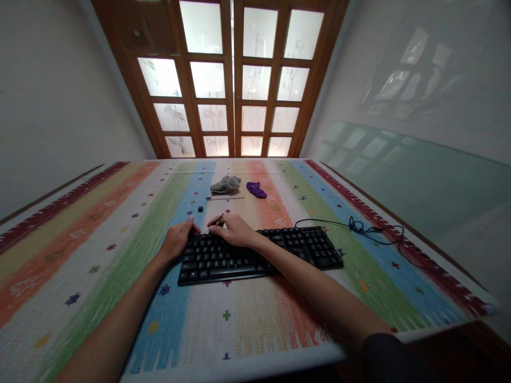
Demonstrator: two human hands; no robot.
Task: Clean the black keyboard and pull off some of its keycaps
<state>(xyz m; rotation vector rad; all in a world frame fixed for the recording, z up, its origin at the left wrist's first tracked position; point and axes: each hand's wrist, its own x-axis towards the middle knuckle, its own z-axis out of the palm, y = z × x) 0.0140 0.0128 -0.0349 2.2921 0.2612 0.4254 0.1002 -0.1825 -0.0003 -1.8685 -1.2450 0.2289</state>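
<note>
- Keyboard (pixel 245 261), rectangular black plastic, lies centred on the striped-cloth-covered desk (pixel 131 255).
- Left hand (pixel 178 238) rests at its ten o'clock, perhaps steadying; grip I cannot tell.
- Right hand (pixel 235 230), at eleven o'clock, pinches a slim dark implement (pixel 218 219), presumably for precision.

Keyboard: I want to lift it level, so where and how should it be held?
Probably by both short ends, coming from left and right: the keyboard lies flat and is much wider than deep, so end support should keep it level. Its cable leaves the far edge right of the middle; keep clear there.
</note>
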